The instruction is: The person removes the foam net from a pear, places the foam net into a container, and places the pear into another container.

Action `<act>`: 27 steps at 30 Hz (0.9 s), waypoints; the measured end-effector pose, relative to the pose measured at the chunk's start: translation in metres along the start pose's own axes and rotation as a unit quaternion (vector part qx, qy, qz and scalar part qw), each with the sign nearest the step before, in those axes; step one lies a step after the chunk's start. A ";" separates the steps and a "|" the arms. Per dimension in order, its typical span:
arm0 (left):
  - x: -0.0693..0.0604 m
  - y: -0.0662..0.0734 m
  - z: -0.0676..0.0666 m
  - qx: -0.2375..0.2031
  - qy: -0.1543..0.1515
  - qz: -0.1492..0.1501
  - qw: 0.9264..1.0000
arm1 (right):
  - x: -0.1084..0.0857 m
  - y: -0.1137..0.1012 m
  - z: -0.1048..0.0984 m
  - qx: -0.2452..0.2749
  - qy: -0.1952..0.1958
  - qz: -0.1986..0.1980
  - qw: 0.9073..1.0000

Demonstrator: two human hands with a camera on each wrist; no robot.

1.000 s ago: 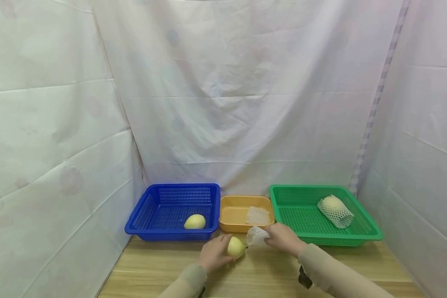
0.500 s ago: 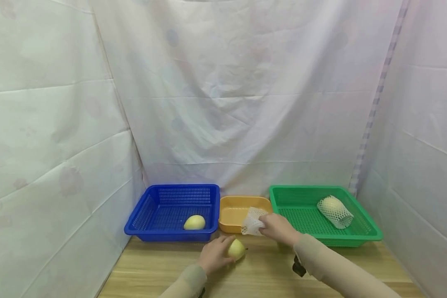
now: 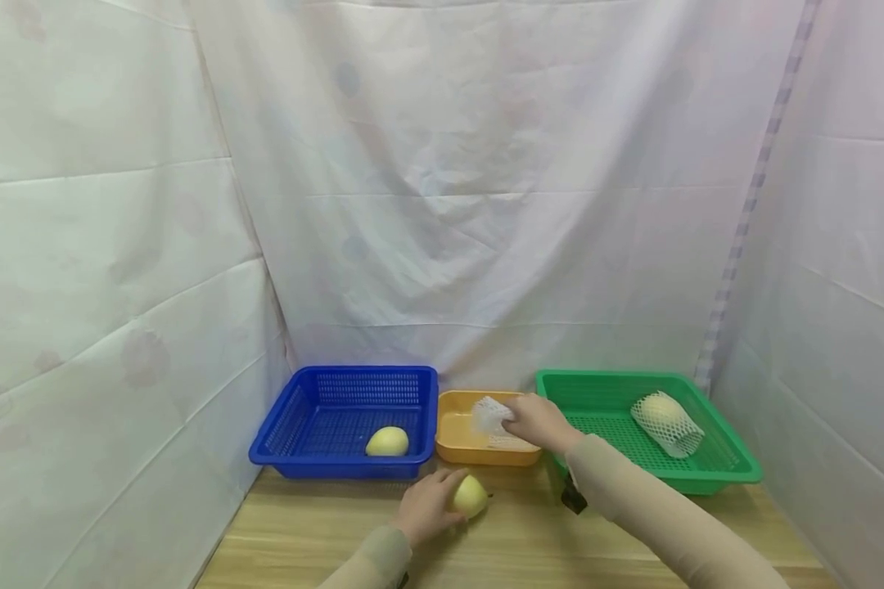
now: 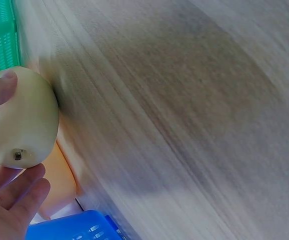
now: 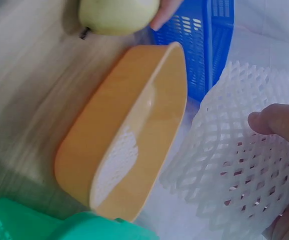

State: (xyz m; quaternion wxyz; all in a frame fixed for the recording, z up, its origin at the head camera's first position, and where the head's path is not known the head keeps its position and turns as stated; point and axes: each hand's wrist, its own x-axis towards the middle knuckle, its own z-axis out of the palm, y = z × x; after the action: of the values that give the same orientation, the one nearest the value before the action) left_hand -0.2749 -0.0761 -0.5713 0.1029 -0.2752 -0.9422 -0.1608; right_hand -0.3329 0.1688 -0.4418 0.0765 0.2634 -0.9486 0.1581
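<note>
On the wooden table, my left hand (image 3: 429,505) holds a pale yellow pear (image 3: 471,496), its stem pointing right. The left wrist view shows the thumb on one side of the pear (image 4: 27,117) and fingertips at its end. My right hand (image 3: 541,421) pinches a white foam net sleeve (image 3: 490,413) above the orange tray (image 3: 451,450). Close up in the right wrist view, the thumb presses on the sleeve (image 5: 239,150), while the other fingers are mostly hidden behind it. Another foam net (image 5: 117,162) lies inside the tray.
To the left stands a blue basket (image 3: 280,460) with a bare pear (image 3: 388,442) in it. A green basket (image 3: 722,478) on the right contains a pear in a foam net (image 3: 666,423). White cloth (image 3: 442,245) hangs behind and at both sides.
My right hand has carried the foam net sleeve away from beside the pear, up and forward over the orange tray. The left hand stays with the pear on the table.
</note>
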 end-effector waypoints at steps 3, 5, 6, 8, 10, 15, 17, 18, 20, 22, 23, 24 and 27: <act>0.000 -0.001 0.001 0.008 0.002 -0.004 1.000 | 0.011 0.000 0.002 0.003 0.004 -0.005 1.000; 0.000 -0.002 0.001 0.006 0.001 -0.007 1.000 | 0.018 0.001 0.005 0.003 0.003 -0.007 1.000; 0.000 -0.002 0.001 0.004 -0.001 -0.008 1.000 | 0.020 0.002 0.007 0.003 0.000 -0.005 1.000; 0.000 -0.001 0.001 -0.002 -0.006 -0.008 1.000 | 0.025 0.003 0.010 0.002 -0.006 0.003 1.000; 0.000 -0.001 0.001 -0.009 -0.011 -0.009 1.000 | 0.028 0.005 0.013 0.005 -0.010 0.010 1.000; 0.001 0.000 0.000 -0.011 -0.016 -0.017 1.000 | 0.036 0.008 0.022 0.005 -0.011 0.015 1.000; 0.001 0.000 -0.001 -0.010 -0.017 -0.020 1.000 | 0.038 0.008 0.027 -0.005 -0.013 0.017 1.000; 0.001 0.000 -0.002 -0.009 -0.017 -0.020 1.000 | 0.039 0.009 0.030 -0.010 -0.016 0.020 1.000; 0.001 0.002 -0.003 -0.007 -0.018 -0.019 1.000 | 0.040 0.009 0.037 -0.012 -0.022 0.027 0.999; 0.001 0.003 -0.005 -0.004 -0.020 -0.016 1.000 | 0.040 0.010 0.043 -0.011 -0.028 0.036 0.999; 0.001 0.004 -0.005 -0.002 -0.021 -0.014 1.000 | 0.040 0.010 0.046 -0.006 -0.029 0.038 0.999; 0.001 0.004 -0.005 0.001 -0.020 -0.013 1.000 | 0.040 0.010 0.049 -0.003 -0.031 0.041 0.999; 0.001 0.005 -0.004 0.009 -0.017 -0.010 1.000 | 0.041 0.010 0.056 0.008 -0.034 0.044 0.998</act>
State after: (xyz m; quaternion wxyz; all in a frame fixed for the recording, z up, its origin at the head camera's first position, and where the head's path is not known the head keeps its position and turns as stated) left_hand -0.2721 -0.0732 -0.5659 0.0875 -0.2674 -0.9480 -0.1487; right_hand -0.3766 0.1381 -0.4870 0.0355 0.2268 -0.9600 0.1600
